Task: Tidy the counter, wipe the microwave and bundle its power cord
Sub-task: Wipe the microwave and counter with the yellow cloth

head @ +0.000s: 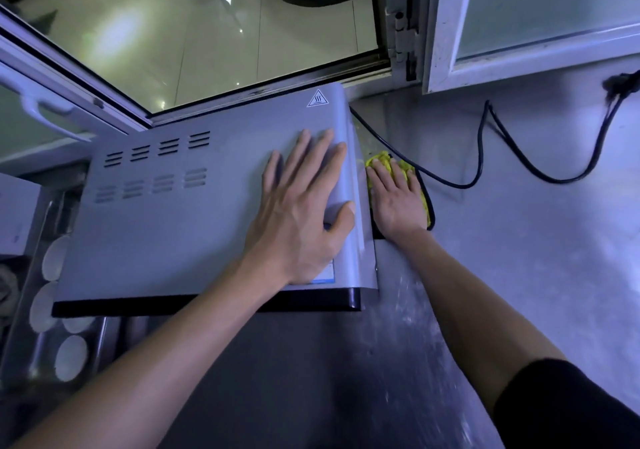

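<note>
- Microwave (194, 213): a silver box with a black front edge, seen from above on the grey table (519, 258), filling the middle and 9 o'clock part of the view.
- Two rows of vent slots (156, 168) are cut into its top toward 10 o'clock, and a triangular hot-surface sticker (317, 99) is seen near its far right corner at 12 o'clock.
- The left hand (304, 206) is laid flat on the top of the microwave near its right edge, fingers spread and straight, pointing toward 12 o'clock, the thumb out to the right.
- The right hand (398, 199) is pressed flat, fingers straight, on a yellow cloth (379, 160), just beside the microwave's right side, at about 1 o'clock from the view's centre.
- The cloth is held down between the palm and the table, touching or nearly touching the microwave's side wall; which cannot be told.
- A black power cord (481, 157) is seen running from behind the microwave's far right corner, looping across the table toward 2 o'clock and up to a dark plug (620, 83) at the wall at 3 o'clock.
- A second bend of the cord is curved around the right side of the cloth.
- An open window frame (401, 32) is seen at 12 o'clock, with a tiled floor beyond.
- Round white plates (69, 358) are stacked in a metal rack at 8 o'clock, below the microwave's left end.
- A dark sleeve (571, 403) is seen on the right arm at 5 o'clock.
</note>
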Motion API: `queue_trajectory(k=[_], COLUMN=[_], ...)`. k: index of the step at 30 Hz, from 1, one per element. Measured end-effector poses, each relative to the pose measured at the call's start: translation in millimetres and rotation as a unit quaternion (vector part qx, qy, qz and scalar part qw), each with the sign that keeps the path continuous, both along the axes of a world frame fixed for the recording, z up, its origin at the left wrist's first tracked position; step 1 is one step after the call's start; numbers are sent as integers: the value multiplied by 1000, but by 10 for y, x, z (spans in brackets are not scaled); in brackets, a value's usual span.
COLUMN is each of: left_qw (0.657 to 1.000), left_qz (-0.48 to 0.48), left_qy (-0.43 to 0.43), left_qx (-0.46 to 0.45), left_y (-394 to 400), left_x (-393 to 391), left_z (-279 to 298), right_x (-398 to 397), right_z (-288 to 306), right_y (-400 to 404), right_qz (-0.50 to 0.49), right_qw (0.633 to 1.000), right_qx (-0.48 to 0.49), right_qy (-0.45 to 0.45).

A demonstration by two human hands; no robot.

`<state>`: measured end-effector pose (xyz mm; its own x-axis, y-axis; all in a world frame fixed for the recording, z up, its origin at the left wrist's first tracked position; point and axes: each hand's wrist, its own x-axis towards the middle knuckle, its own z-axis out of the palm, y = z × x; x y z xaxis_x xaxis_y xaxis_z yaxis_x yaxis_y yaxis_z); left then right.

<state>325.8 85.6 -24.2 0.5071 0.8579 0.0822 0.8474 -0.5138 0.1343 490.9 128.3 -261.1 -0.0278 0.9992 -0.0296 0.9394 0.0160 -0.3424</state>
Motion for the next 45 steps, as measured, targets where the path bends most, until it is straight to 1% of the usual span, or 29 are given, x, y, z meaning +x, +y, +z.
queue_trajectory(k=[4,7,13,17,22,27,30,34,37,39,42,45], left_qw=[1000,1000,1000,1000,999,999,999,999,996,994,989,983], left_qz=[1,3,9,14,25,27,1,-38,-84,-99,-118,-126], left_qy=[2,0,-7,-9,-18,-25,-34,-14,-13,-10,7,22], left_qx=[1,-3,-10,-7,-16,16,38,-9,-23,-52,-94,-134], left_y=[10,11,-3,-7,-7,-129,-239,-554,-816,-963,-1163,-1357], left_x=[2,0,11,5,2,50,136,438,711,847,917,807], left_z=[8,12,25,22,37,93,116,124,58,-31,-233,-478], right_x=[-7,-30,-166,-282,-349,-253,-101,130,344,535,831,985], right_z=[-27,-56,-98,-116,-76,-44,-48,-55,-43,-44,-55,-54], right_y=[46,-72,-830,-1395,-1980,-2439,-2561,-2605,-2615,-2627,-2678,-2767], right_qz=[-2,-16,-41,-62,-56,-53,-48,-63,-86,-109,-155,-183], right_qw=[1000,1000,999,998,998,998,999,997,996,994,988,983], right_qx=[0,-3,24,10,-10,-20,-21,-29,-29,-28,-19,-18], right_qy=[-12,-17,18,11,10,5,-12,-23,-22,-19,-13,-12])
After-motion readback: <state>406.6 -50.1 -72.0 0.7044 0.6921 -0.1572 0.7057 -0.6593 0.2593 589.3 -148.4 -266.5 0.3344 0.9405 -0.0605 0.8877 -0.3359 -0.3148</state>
